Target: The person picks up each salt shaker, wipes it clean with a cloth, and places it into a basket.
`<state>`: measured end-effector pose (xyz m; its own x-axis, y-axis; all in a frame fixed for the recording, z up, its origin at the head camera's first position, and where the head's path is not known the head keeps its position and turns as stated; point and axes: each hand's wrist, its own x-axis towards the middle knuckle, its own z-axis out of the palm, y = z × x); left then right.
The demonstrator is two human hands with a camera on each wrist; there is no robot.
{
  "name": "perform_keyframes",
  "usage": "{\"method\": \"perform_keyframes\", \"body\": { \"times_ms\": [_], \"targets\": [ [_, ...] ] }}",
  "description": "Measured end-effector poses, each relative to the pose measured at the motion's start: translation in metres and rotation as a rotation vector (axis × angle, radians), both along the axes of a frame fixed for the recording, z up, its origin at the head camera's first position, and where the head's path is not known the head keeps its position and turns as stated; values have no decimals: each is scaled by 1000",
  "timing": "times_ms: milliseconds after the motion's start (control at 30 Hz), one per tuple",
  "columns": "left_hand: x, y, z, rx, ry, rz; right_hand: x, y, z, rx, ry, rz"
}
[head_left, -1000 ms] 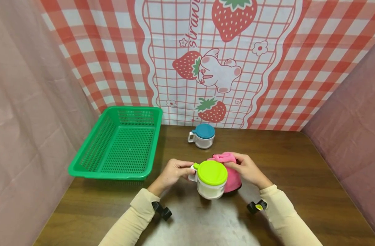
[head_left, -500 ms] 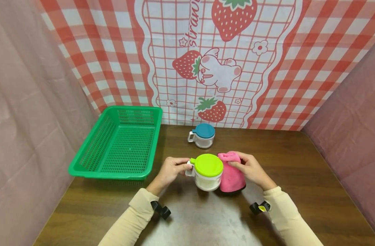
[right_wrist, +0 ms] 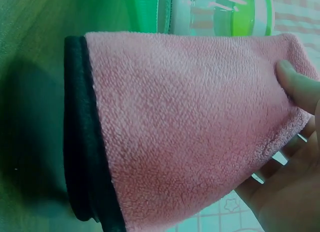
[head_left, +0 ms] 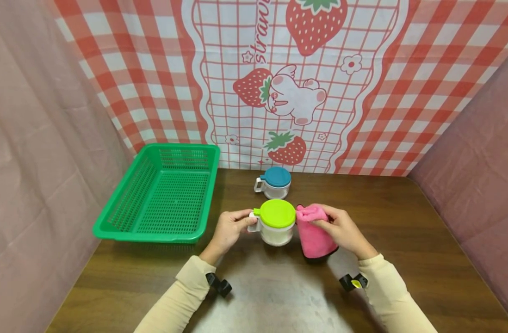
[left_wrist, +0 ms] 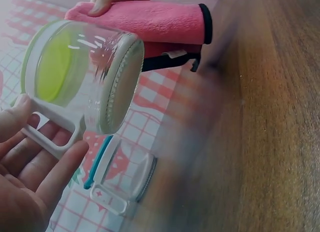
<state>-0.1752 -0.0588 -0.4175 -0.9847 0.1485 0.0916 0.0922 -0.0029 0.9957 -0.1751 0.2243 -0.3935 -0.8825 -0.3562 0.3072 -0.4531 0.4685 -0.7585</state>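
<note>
My left hand pinches the white handle of a clear lidded jar with a lime-green lid. In the left wrist view its see-through wall and ridged base show, with nothing visible inside. To its right, my right hand grips a folded pink cloth by its upper end, thumb on the near face. The cloth hangs with its black-edged end down, its upper left corner right at the jar's side. Behind them stands a similar jar with a blue lid, its handle pointing left.
A green plastic basket with slotted walls stands on the left of the brown wooden table. A strawberry-print checked cloth hangs along the back edge. Pink curtains close off both sides.
The green-lidded jar has moved back and slightly left, nearer the blue-lidded one. The cloth has shifted right, from behind the jar to beside it, showing more of itself.
</note>
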Motion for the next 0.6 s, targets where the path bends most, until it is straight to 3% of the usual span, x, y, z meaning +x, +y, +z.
{"method": "perform_keyframes", "body": {
  "times_ms": [100, 200, 333, 500, 600],
  "targets": [
    [0, 1, -1, 13, 0, 26, 8, -6, 15, 18, 29, -31],
    [-6, 0, -12, 18, 5, 53, 12, -10, 23, 29, 46, -62],
    [-14, 0, -27, 16, 7, 81, 7, -7, 17, 0, 62, -80],
    [-14, 1, -26, 31, -9, 83, -2, -1, 7, 2, 135, -100],
    [-13, 1, -25, 31, -15, 75, -4, -1, 9, 26, 198, -89]
  ]
}}
